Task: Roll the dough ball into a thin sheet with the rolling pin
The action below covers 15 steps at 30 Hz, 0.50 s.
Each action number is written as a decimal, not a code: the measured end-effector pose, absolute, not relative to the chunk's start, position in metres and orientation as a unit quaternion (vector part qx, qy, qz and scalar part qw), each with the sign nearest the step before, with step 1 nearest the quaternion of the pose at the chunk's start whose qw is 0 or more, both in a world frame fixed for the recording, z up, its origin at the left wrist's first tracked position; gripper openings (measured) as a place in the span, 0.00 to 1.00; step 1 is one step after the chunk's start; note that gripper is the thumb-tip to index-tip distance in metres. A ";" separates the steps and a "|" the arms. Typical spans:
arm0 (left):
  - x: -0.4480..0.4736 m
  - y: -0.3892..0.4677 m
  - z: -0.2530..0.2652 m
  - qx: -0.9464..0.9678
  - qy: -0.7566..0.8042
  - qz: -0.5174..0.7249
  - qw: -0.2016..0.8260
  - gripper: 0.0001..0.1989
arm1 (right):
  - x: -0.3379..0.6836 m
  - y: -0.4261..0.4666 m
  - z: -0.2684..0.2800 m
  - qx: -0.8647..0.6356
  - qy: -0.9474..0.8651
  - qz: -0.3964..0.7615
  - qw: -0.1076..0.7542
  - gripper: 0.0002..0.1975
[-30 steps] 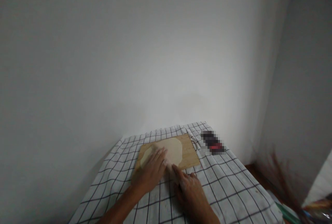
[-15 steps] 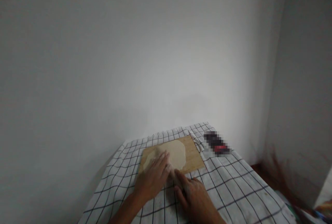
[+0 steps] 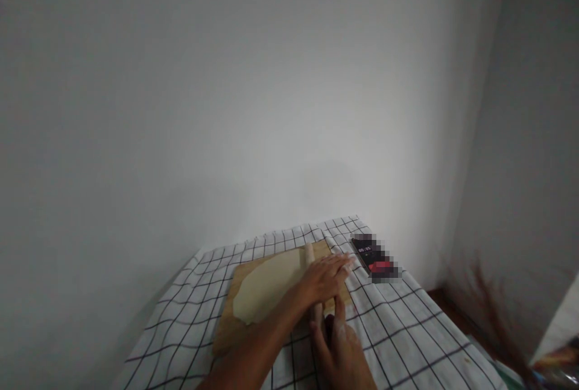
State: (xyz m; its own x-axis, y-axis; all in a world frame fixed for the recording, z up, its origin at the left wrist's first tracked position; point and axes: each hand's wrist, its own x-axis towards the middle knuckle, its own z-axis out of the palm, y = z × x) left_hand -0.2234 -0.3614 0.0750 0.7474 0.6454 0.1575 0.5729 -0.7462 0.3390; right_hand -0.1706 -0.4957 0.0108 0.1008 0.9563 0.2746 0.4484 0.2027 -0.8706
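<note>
A pale sheet of dough (image 3: 266, 284) lies flat on a wooden board (image 3: 226, 336). Across the dough's right side runs a light wooden rolling pin (image 3: 309, 252), pointing away from me. My left hand (image 3: 324, 278) rests on the middle of the pin with its fingers stretched out flat to the right, covering that part of it. Nearer to me, my right hand (image 3: 341, 345) has thumb and fingers on either side of the pin's near end. My left forearm hides the dough's lower right edge.
A white tablecloth with dark checks (image 3: 389, 323) covers the table. To the right of the board lies a dark phone (image 3: 368, 251), partly blurred out, with a timer display. A pale wall (image 3: 271, 106) rises behind the table.
My left hand has moved to the right, and the rolling pin is now at the dough's right side. My right hand has shifted slightly right; the board sits further left in view.
</note>
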 end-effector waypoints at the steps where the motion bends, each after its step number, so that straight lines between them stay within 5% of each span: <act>1: -0.225 -0.361 0.072 0.923 0.340 0.135 0.122 0.24 | -0.170 -0.495 0.010 -0.567 -0.616 0.269 0.475 0.34; 15: -0.349 -0.393 0.059 0.903 0.344 0.108 -0.234 0.14 | -0.170 -0.507 0.040 -0.589 -0.708 0.207 0.331 0.27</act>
